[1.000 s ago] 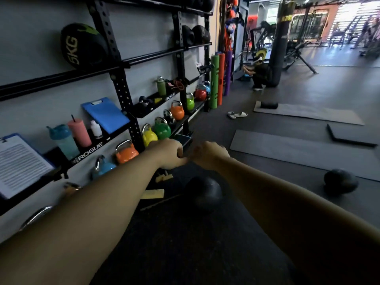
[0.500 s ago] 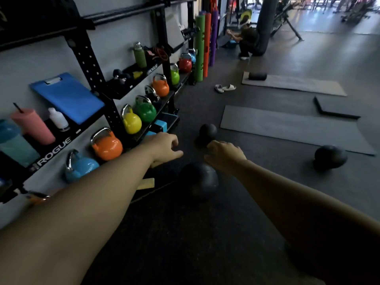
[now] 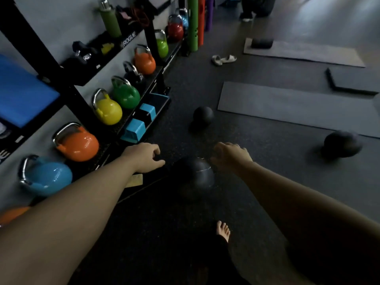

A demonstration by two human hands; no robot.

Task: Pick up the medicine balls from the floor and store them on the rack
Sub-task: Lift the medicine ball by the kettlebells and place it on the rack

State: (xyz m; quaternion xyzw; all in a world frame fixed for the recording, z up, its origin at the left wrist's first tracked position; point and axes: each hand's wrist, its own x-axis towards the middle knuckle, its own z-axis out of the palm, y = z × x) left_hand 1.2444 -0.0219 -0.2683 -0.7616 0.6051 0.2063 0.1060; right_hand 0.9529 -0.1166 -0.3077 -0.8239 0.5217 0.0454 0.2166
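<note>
Arms stretch forward and down in the head view, both bare, toward a black medicine ball [image 3: 195,177] lying on the dark rubber floor [image 3: 164,233]. The left hand [image 3: 144,156] hangs just to the ball's left with fingers loosely spread and empty, apart from the ball; the right hand [image 3: 230,156] hangs just past the ball's upper right, fingers likewise parted and holding nothing. Whether either hand touches the ball cannot be told for sure. A second medicine ball [image 3: 203,116] sits farther out on the floor, near the corner of a grey mat [image 3: 298,110], and a third, blurred ball [image 3: 342,144] rests by that mat's near edge, well to the right. Along the floor's left edge stands the black rack [image 3: 67,87], its lowest shelf carrying coloured kettlebells [image 3: 107,110]. A bare foot [image 3: 223,230] shows below the nearest ball.
</note>
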